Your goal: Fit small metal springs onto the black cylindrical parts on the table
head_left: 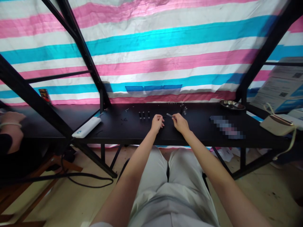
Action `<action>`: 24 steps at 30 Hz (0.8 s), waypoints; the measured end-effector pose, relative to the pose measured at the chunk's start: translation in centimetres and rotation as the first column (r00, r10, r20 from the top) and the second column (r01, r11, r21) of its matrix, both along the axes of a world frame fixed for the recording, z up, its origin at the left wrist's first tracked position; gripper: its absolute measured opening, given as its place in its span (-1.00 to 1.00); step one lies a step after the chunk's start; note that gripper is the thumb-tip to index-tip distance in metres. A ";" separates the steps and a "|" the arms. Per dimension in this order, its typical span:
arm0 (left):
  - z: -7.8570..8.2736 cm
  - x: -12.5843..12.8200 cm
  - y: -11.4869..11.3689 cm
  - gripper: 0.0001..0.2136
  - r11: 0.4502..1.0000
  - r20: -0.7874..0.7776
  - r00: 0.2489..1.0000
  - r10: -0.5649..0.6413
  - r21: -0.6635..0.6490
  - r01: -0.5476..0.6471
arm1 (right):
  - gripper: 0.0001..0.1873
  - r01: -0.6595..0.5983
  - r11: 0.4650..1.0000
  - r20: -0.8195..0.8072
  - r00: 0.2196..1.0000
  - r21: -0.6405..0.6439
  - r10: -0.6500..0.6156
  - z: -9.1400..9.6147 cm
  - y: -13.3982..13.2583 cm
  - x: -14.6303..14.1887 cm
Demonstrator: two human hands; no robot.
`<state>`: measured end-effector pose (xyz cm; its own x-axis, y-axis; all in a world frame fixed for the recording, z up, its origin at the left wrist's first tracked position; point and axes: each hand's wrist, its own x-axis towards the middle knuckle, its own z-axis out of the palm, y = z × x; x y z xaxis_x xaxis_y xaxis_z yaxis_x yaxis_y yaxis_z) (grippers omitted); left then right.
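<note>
My right hand pinches a slim, short grey stick that points left toward my other hand. Just left of it, my left hand hovers over the black table with fingertips pressed together; whatever they may hold is too small to make out. Beyond my left hand stand three small dark cylinders with pale lower ends. Several small clear-grey pieces lie behind my right hand. A dark, thin tangle and white thread-like scraps rest farther left.
A white oblong block lies by the left frame post. To the right are a shiny metal dish, a blurred-out flat item and a beige pouch with a strap. Another person's hand rests at far left. Striped sheeting hangs behind.
</note>
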<state>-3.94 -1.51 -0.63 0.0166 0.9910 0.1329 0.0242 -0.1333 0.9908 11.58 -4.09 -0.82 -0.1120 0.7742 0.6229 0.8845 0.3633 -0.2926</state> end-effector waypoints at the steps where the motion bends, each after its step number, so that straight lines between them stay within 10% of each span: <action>1: 0.0 0.0 -0.1 -0.93 0.998 -0.024 0.998 -0.058 0.023 0.059 | -0.76 -0.049 0.999 -0.008 0.999 0.019 0.049 0.0 0.0 0.0; 5: 0.1 0.1 -0.4 -0.91 0.970 -0.058 0.971 -0.233 0.062 0.236 | -0.76 -0.201 0.979 -0.010 0.980 0.017 0.201 -0.3 0.2 0.1; 16: 0.5 -0.1 -0.7 -0.90 0.968 0.038 0.967 -0.252 0.009 0.252 | -0.78 -0.338 0.938 -0.036 0.941 -0.077 0.336 -1.0 1.0 0.2; 24: -0.2 0.1 -0.1 -0.90 0.985 -0.006 0.985 -0.171 0.019 0.171 | -0.74 0.149 0.957 -0.284 0.933 -0.249 -0.220 -0.5 3.8 2.6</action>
